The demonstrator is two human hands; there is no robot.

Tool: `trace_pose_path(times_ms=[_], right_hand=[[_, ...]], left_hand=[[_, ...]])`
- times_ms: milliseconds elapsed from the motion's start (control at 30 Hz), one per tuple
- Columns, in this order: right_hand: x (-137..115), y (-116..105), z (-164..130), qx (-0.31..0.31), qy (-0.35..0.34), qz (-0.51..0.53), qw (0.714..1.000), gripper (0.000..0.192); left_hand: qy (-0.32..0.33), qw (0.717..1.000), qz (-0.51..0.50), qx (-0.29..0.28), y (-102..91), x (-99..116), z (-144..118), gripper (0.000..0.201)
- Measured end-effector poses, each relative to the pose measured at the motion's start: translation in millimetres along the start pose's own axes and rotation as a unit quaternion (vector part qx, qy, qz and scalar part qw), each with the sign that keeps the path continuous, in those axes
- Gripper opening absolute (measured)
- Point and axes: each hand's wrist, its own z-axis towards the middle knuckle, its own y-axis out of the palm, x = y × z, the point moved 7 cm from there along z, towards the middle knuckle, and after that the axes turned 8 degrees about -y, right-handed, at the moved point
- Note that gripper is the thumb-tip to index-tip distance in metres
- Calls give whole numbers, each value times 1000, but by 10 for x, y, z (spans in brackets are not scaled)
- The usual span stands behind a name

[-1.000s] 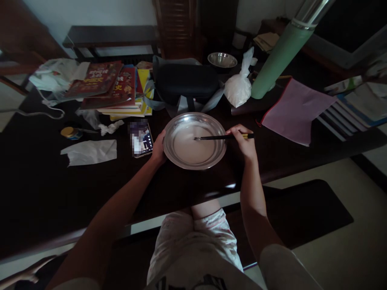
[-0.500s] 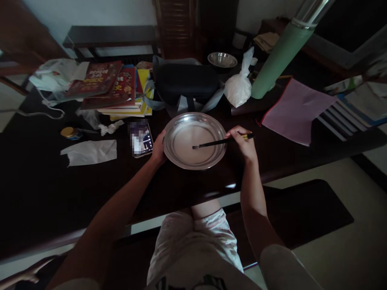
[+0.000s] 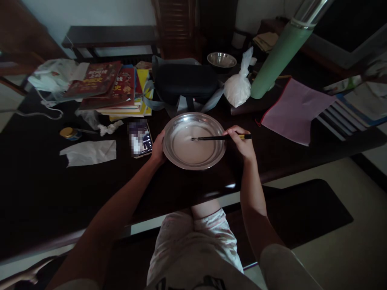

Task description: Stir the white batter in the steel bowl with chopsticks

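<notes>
Both arms are bare from the short sleeves down to the hands. Pale grey sleeves are seen at the bottom edge. Light shorts with a faint pink pattern are worn, and dark marks are printed on the grey shirt front

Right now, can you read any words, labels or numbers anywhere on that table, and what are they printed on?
No text can be read for certain.
Red books: large yellow cover lettering, too blurred to read.
Phone beside the left hand: screen pixelated, unreadable.
Papers at the right edge: print too small.
Metal dish, chopsticks in the right hand, green flask: no visible lettering.
</notes>
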Motion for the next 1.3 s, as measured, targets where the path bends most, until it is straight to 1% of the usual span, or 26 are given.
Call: trace_pose_path(times_ms=[67, 100, 167, 233, 267, 333, 400, 433, 467, 567, 600, 633, 733, 800, 933, 967, 1100, 1133, 1267, 1300], right_hand=[[19, -61, -11, 39, 17, -1, 999, 47], [27, -68, -15, 44, 24, 3, 999, 48], [26, -24, -10, 17, 25, 9, 1000, 50], [7, 40, 1, -23, 11, 7, 1000, 51], [0, 51, 6, -30, 3, 4, 1000, 50], [0, 12, 11, -4, -4, 4, 1000, 47], [20, -55, 1, 40, 4, 15, 999, 45], [31, -69, -5, 50, 11, 21, 998, 45], [37, -63, -8, 47, 16, 26, 998, 45], [11, 24, 1, -9, 6, 20, 1000, 47], [0, 41, 5, -21, 0, 12, 1000, 47], [-7, 38, 8, -19, -4, 4, 1000, 47], [13, -43, 2, 34, 8, 4, 999, 47], [33, -58, -7, 46, 19, 21, 999, 46], [6, 43, 6, -19, 3, 14, 1000, 47], [-1, 44, 9, -21, -1, 6, 1000, 47], [23, -58, -2, 41, 19, 9, 999, 47], [30, -61, -5, 44, 24, 17, 999, 47], [4, 41, 5, -20, 5, 21, 1000, 47], [0, 45, 7, -23, -1, 14, 1000, 47]], left_hand=[[-5, 1000, 1, -3, 4, -2, -2, 24], [-8, 1000, 1, -5, 5, -6, -2, 24], [-9, 1000, -1, -8, 0, -12, 2, 24], [-3, 1000, -3, -7, -12, -15, 10, 27], [2, 1000, -4, -5, -19, -14, 14, 28], [6, 1000, -2, -4, -23, -17, 22, 29], [2, 1000, 3, -3, -19, -25, 28, 29], [-2, 1000, 6, -4, -16, -29, 29, 30], [-5, 1000, 6, -3, -13, -32, 29, 30], [-9, 1000, 0, -4, -12, -35, 28, 30], [-8, 1000, -1, -6, -11, -34, 27, 30], [-7, 1000, -1, -9, -11, -35, 27, 30], [-4, 1000, 0, -14, -12, -36, 28, 29], [-2, 1000, 1, -11, -19, -34, 30, 27], [0, 1000, -2, -15, -13, -28, 25, 24], [2, 1000, -3, -17, -8, -24, 20, 23], [-5, 1000, -6, -22, 11, -15, 2, 21], [-12, 1000, -7, -21, 12, -21, 1, 21], [-21, 1000, -15, -10, -8, -33, 12, 21], [-19, 1000, -14, -10, -12, -34, 17, 22]])
